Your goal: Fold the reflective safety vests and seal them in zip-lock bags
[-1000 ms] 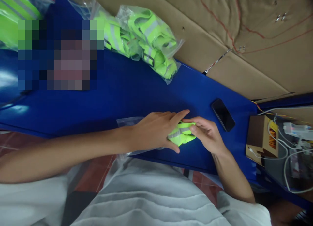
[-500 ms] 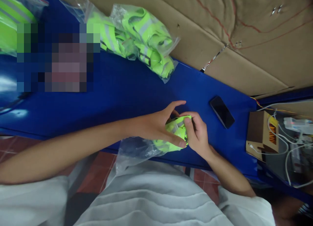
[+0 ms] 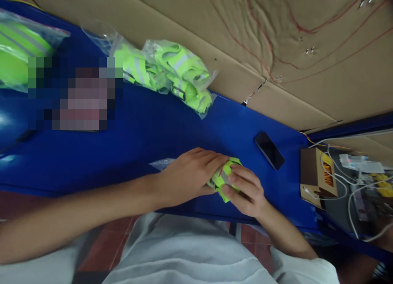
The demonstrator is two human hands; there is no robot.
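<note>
Both hands meet over a small folded neon-yellow reflective vest [image 3: 223, 177] on the blue table [image 3: 153, 124]. My left hand [image 3: 190, 175] lies over its left side, fingers curled onto it. My right hand [image 3: 245, 190] grips its right side with fingers pressed on top. A clear plastic bag [image 3: 161, 164] lies under my left hand, only its edge showing.
Bagged neon vests [image 3: 172, 73] lie at the table's far edge, another bag [image 3: 18, 50] at far left. A black phone [image 3: 269, 150] lies right of my hands. A brown box [image 3: 317, 178] with white cables sits at right. Cardboard [image 3: 276, 38] lines the back.
The hands lifted the vest with the bag half a second ago; now they press it down on the table again, more tightly bunched. The view shifted slightly.
</note>
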